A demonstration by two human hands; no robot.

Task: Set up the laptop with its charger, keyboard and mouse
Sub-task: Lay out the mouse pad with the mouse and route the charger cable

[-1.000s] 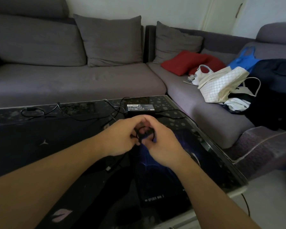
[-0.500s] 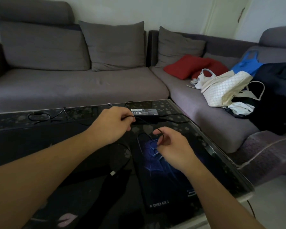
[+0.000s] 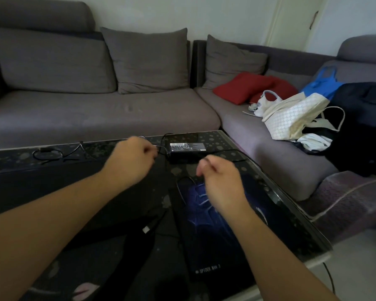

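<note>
Grey couch point(image 3: 96, 114) behind a dark glass table point(image 3: 276, 192). Charger brick point(image 3: 187, 148) sits near the far edge. Left hand point(image 3: 130, 159) is curled around its thin cable point(image 3: 161, 146). Right hand point(image 3: 219, 177) is loosely curled too, blurry, can't tell if it's holding anything. Mouse pad point(image 3: 215, 231) below it.

Left hand point(image 3: 131, 160) pinches charger cable point(image 3: 161, 146) beside charger brick point(image 3: 188, 148); right hand point(image 3: 220, 179) curled above mousepad point(image 3: 215, 224)
</note>
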